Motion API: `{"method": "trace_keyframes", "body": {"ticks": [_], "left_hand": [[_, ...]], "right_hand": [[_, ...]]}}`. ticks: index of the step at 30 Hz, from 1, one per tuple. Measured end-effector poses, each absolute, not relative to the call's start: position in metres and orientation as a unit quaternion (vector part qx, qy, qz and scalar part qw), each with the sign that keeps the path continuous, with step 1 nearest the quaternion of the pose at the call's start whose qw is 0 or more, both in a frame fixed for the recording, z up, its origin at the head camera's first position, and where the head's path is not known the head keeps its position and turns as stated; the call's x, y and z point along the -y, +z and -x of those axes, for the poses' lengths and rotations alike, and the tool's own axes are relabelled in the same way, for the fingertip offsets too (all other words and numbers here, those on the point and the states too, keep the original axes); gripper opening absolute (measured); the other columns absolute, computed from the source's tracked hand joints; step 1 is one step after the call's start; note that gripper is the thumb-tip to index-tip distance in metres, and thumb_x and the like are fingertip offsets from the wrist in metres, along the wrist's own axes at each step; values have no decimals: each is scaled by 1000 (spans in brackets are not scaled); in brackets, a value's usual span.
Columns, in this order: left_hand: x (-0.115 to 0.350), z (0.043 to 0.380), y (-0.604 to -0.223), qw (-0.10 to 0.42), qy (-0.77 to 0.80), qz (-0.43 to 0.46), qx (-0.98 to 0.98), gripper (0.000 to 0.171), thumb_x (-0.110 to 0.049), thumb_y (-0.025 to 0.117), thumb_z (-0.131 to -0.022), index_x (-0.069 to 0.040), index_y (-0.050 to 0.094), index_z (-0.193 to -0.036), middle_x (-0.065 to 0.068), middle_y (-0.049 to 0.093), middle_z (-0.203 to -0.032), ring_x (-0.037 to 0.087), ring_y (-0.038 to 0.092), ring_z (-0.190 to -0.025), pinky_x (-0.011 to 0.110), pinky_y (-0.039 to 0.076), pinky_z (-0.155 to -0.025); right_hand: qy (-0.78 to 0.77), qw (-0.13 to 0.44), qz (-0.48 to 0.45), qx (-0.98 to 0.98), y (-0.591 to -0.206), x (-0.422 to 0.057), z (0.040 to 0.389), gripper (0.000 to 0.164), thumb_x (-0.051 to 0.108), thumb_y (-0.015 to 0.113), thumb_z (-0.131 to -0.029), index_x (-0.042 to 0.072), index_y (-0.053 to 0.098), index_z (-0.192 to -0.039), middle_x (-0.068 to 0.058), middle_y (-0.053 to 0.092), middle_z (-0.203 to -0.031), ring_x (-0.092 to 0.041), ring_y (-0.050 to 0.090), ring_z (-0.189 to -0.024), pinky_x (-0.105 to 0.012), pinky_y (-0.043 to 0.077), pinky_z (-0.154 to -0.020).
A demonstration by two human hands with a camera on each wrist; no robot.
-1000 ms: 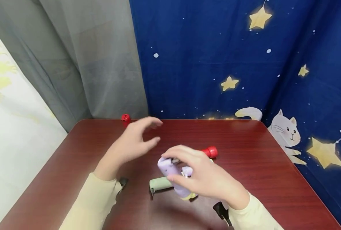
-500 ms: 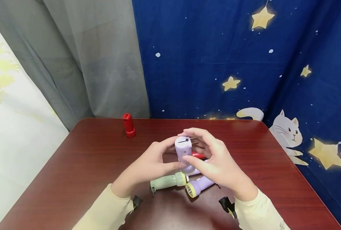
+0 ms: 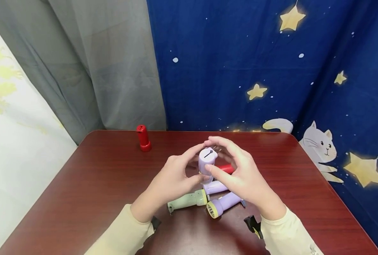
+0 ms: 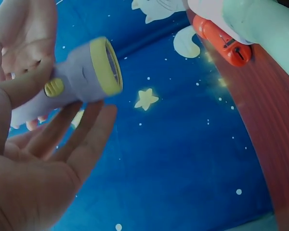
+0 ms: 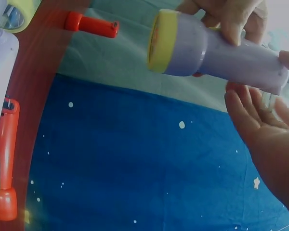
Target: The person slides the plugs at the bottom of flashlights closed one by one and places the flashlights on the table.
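Observation:
Both hands hold a purple flashlight (image 3: 205, 161) with a yellow lamp ring, tail end up, over the middle of the table. My left hand (image 3: 173, 179) grips its body, with the thumb beside the yellow switch (image 4: 54, 87) in the left wrist view. My right hand (image 3: 247, 177) is at the tail end, its thumb against the body and fingers around the plug prongs (image 5: 268, 100) that stick out of the side. Under the hands lie a green flashlight (image 3: 185, 201), a purple flashlight (image 3: 227, 202), another purple one (image 3: 216, 187) and a red one (image 3: 226, 168), partly hidden.
A red flashlight (image 3: 143, 139) stands upright on its lamp end near the back left of the reddish-brown table (image 3: 106, 184). Grey and blue curtains (image 3: 208, 71) hang behind the table. Black wrist straps (image 3: 252, 225) show at the sleeves.
My right hand has brought the purple flashlight up and away from me. My left hand has come in from the left and taken hold of it. The flashlight stands more upright now.

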State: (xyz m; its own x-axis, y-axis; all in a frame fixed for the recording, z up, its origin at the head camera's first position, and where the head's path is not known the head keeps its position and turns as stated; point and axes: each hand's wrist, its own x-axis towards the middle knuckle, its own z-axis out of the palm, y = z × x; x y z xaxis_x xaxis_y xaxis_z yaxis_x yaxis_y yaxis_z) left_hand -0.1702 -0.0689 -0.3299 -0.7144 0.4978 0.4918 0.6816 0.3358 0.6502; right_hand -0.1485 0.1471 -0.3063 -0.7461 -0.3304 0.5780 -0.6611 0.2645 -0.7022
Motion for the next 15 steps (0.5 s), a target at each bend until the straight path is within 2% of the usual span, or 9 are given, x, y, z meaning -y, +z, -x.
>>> {"method": "trace_keyframes", "body": {"ticks": [5, 8, 11, 15], "left_hand": [[64, 169, -329, 136, -430, 309, 837, 60, -8, 89, -83, -11, 68, -138, 2, 80, -113, 12, 78, -92, 29, 65, -86], [61, 168, -329, 152, -421, 289, 846, 49, -10, 90, -82, -11, 73, -128, 1, 79, -109, 14, 74, -89, 31, 65, -83], [59, 168, -330, 176, -406, 277, 853, 46, -12, 92, -81, -11, 73, -124, 1, 77, -105, 18, 70, -88, 32, 63, -80], [56, 167, -332, 219, -379, 266, 859, 46, -15, 93, -80, -10, 72, -121, 1, 75, -103, 19, 67, -88, 31, 60, -78]], "right_hand": [[536, 184, -301, 767, -307, -146, 150, 67, -8, 78, -89, 6, 56, -151, -10, 67, -144, -12, 68, -120, -22, 57, -105], [553, 181, -278, 765, -308, -144, 151, 64, -8, 77, -90, 5, 57, -150, -13, 68, -141, -11, 68, -107, -19, 60, -95], [557, 155, -245, 779, -310, -143, 151, 60, 0, 75, -94, 6, 56, -150, -14, 71, -137, -9, 69, -93, -17, 59, -81], [556, 108, -217, 795, -314, -139, 150, 52, 8, 74, -98, 6, 59, -148, -16, 76, -113, -10, 69, -82, -20, 58, -71]]}}
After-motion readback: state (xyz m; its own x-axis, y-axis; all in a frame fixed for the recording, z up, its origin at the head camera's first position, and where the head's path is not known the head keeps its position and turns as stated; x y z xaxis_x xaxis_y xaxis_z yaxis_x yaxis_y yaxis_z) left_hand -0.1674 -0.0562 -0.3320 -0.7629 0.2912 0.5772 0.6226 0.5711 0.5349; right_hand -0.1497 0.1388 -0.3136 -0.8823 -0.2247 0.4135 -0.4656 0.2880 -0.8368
